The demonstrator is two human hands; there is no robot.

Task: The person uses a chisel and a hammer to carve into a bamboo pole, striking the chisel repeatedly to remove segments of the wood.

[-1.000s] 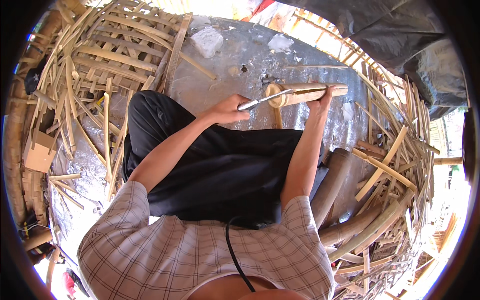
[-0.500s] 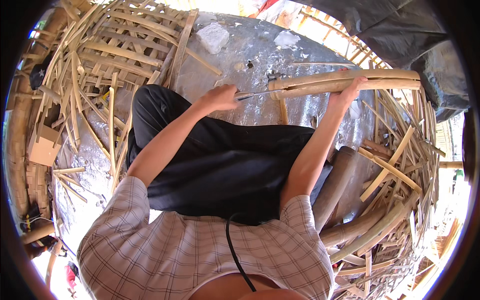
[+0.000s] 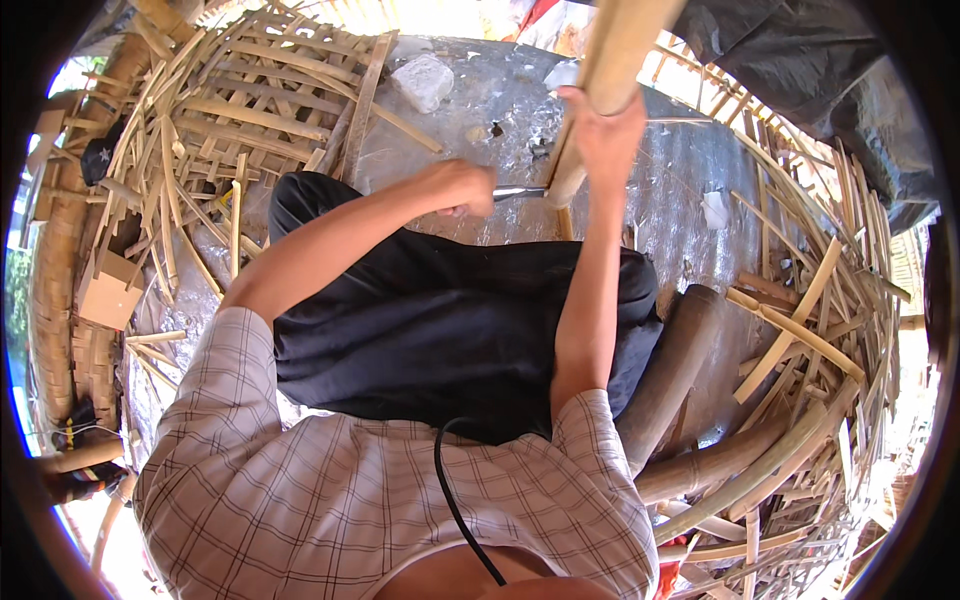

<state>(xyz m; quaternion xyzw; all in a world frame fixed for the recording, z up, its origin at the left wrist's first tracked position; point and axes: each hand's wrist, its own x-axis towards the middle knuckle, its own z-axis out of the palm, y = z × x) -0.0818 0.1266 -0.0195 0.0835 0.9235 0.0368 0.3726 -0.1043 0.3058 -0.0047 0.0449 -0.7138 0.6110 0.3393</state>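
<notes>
Bamboo strips (image 3: 781, 348) lay heaped on the right; brown bamboo poles (image 3: 680, 360) lay beside the right knee, bounding that side. Woven lattice (image 3: 262, 120) and a cardboard box (image 3: 110, 291) occupied the left, a white chunk (image 3: 423, 83) the grey sheet (image 3: 465, 135) ahead. Right hand (image 3: 608, 135) gripped the split bamboo (image 3: 628, 45), which slanted up beyond the lap and blocked the view behind it. Left hand (image 3: 461, 187) was clenched around a knife (image 3: 521, 191), blade meeting the bamboo's lower end. Handle mostly hidden in the fist; blade tip not discernible; bamboo's far end cut off by the upper edge; right fingertips partly obscured.
</notes>
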